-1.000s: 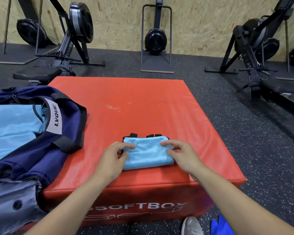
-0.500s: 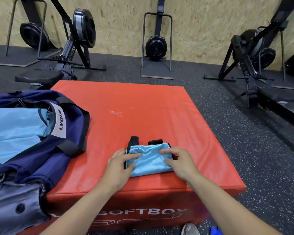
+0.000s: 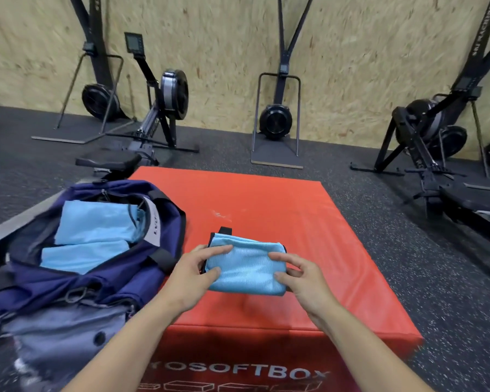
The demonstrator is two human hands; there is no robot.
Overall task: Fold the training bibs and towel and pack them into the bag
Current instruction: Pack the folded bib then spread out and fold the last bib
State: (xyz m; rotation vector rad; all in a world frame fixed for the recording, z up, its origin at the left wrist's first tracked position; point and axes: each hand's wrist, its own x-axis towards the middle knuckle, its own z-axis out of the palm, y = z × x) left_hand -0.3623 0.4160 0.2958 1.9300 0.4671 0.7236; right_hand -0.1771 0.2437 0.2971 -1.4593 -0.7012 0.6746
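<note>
Left fingers (image 3: 219,250) and thumb pinch the left end of the folded blue bib (image 3: 245,267); right fingers (image 3: 283,257) curl round its right end. Left hand (image 3: 194,274) and right hand (image 3: 303,278) hold it between them, palms facing in, forearms angled in from below. Bib sits just above the red box (image 3: 266,205), near front edge. Open navy bag (image 3: 96,250) to the left holds more folded blue cloth (image 3: 94,224).

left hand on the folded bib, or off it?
Touching. Head view: left hand pinches the folded bib's left edge, fingers over it, thumb against it.
</note>
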